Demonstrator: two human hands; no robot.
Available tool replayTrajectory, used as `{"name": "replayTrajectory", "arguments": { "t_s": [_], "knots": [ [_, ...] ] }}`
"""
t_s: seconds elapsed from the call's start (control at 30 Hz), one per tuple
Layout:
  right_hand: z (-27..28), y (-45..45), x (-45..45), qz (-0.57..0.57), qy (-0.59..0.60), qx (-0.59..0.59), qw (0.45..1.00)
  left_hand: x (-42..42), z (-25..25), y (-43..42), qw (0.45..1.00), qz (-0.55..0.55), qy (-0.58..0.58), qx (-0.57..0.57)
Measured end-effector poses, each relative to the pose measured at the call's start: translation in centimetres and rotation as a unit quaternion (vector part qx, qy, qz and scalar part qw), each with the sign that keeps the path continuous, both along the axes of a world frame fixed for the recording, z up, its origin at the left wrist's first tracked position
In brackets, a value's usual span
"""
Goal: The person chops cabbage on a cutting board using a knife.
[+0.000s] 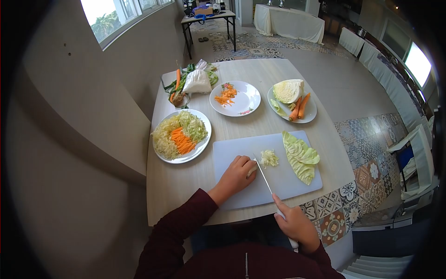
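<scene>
From the head view, it's a pretty busy tabletop (330, 144). Around the white cutting board (241, 199) there's a loaded plate (205, 148) of pale and green shreds plus orange strips on the left, a floral plate (250, 98) with orange scraps past the board, and a third plate (308, 116) with a cabbage chunk (288, 90) and carrots (299, 109). A tied bag of white stuff (197, 82) sits among greens at the far left corner. On the board itself, a big cabbage leaf (300, 157) takes up the right side, with a little shredded pile (269, 158) between it and the knife (264, 176).

Left hand (236, 177) comes in low over the board, fingers curled and closed down on a small pale piece (251, 172), mostly hidden under them. Right hand (297, 225) is off the near edge, fingers gripping the white handle, index stretched forward toward the blade. The blade slants away and left, tip right by the piece; can't tell if they're touching.
</scene>
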State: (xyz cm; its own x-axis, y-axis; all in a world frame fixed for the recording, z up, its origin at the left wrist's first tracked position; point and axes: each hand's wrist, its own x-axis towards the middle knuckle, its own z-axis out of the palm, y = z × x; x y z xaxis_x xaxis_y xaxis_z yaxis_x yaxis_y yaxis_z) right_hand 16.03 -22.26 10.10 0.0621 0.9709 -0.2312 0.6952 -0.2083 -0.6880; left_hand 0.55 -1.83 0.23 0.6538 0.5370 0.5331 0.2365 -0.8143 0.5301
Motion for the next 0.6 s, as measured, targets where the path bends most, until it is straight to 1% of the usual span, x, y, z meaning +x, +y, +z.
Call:
{"name": "replayTrajectory", "arguments": {
  "t_s": [0.17, 0.27, 0.47, 0.57, 0.6],
  "knots": [
    [0.7, -1.3, 0.6, 0.007, 0.005, -0.003, 1.000, -0.1, -0.2, 0.0, 1.000, 0.003, 0.012, -0.012],
    [1.2, -1.7, 0.7, -0.011, 0.006, -0.021, 1.000, -0.1, -0.1, -0.1, 1.000, 0.001, 0.011, -0.012],
    [0.5, -2.4, 1.5, 0.007, -0.007, 0.000, 1.000, -0.1, -0.2, -0.1, 1.000, 0.004, 0.010, -0.004],
    [0.2, -2.1, 1.8, -0.034, 0.071, -0.009, 0.997, -0.1, -0.1, -0.2, 1.000, 0.004, 0.012, -0.005],
    [0.0, -2.0, 1.8, -0.041, 0.077, -0.012, 0.996, -0.1, 0.0, -0.2, 1.000, 0.002, 0.011, -0.005]
  ]
}}
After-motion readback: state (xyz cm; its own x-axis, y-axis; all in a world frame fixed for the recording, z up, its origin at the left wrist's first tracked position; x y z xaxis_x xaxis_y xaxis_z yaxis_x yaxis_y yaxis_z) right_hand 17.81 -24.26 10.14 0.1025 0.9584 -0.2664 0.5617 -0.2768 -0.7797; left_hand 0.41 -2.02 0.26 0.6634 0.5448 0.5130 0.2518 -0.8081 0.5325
